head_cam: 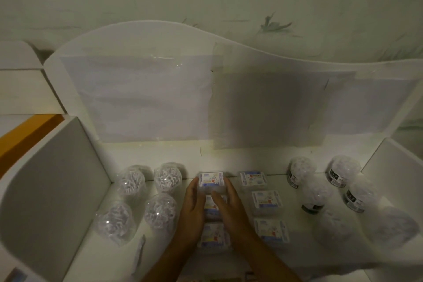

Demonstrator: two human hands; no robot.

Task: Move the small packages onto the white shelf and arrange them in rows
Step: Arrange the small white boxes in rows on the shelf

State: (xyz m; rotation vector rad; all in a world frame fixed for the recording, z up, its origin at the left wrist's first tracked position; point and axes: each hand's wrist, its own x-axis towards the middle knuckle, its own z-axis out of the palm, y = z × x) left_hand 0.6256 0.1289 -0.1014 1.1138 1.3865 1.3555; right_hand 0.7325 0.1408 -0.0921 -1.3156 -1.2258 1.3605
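Between both palms, centre of white shelf (229,155): column of small flat printed packages, 3 deep front to back.
- L hand (193,207): fingers straight, flat against left side of column, tips beside rear package (211,179). Pressing, not curled round anything.
- R hand (229,206): fingers straight, along right side; thumb lies over middle package (209,205), mostly hidden. Same flat press.
- Front package (214,234): between the wrists, printed face up.
- Step (est.): squaring up this column, i.e. arranging, not carrying.
- Next (est.): even inward squeeze, light, so packs line up w/o riding over each other; match spacing w/ second column (265,204) just to the right, also 3 deep.
- Orientation: packs lie flat, labels up, long axis left-right; column runs front-back.
- Adjacent: clear domed tubs (146,197) to left, 4 pcs; wrapped jars (329,185) to right.
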